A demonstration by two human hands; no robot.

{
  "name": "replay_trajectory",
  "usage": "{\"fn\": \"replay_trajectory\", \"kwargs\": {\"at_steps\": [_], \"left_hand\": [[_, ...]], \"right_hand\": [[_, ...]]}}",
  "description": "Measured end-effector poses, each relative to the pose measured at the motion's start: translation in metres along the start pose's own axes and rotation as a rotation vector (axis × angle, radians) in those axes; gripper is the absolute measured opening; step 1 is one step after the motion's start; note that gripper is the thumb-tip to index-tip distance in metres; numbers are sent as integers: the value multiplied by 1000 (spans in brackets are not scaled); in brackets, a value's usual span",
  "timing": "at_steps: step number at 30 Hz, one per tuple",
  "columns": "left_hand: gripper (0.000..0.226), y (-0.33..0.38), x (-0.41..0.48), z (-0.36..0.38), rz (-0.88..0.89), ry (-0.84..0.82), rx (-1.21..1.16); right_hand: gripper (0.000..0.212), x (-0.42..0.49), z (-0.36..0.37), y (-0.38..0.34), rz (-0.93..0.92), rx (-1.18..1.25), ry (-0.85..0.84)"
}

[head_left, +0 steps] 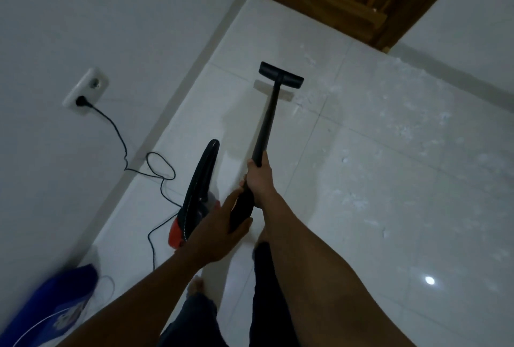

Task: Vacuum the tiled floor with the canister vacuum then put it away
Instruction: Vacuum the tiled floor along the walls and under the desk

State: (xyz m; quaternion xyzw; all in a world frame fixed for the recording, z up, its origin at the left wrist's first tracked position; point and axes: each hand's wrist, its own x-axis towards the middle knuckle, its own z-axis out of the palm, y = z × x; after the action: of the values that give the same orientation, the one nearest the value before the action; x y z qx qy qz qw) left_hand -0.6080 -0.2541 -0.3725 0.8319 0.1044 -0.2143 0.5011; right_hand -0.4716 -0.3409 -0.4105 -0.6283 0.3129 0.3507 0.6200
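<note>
Gripping the wand [268,118] with the right hand [260,176] and its lower end with the left hand [222,224], a person appears early in vacuuming: white debris [403,101] litters the tiled floor [361,235], the vacuum [196,204] near its left wall edge.

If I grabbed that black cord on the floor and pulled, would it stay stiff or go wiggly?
Probably wiggly: the cord lies in loose loops on the floor, so it looks floppy. Being thin, it is likely light. A hard pull might tug the plug, which sits in the wall socket.
</note>
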Motion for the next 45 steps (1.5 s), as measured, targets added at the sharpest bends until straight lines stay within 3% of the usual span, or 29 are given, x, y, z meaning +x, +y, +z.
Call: {"fn": "replay_trajectory", "kwargs": {"at_steps": [7, 10, 13, 16, 26, 37, 45], "left_hand": [[58, -57, -104, -15, 34, -97, -43], [49, -78, -148, -16, 41, -144, -75], [55, -89, -187, -17, 82, -192, -56], [43, -91, -219, -15, 54, -234, -51], [50, -99, -283, -2, 87, -239, 38], [51, -104, -310, 9, 72, -241, 73], [53, -104, -296, 22, 56, -301, 123]], "right_hand": [[57, -69, 40, 104, 30, -51, 40], [49, -101, 48, 146, 40, -61, 63], [41, -135, 50, 176, 83, -55, 81], [38, -164, 48, 201, 141, -67, 107], [39, -215, 44, 250, 242, -63, 76], [18, -237, 38, 278, 286, -18, 3], [31, -210, 26, 288, 256, 32, 31]]}}
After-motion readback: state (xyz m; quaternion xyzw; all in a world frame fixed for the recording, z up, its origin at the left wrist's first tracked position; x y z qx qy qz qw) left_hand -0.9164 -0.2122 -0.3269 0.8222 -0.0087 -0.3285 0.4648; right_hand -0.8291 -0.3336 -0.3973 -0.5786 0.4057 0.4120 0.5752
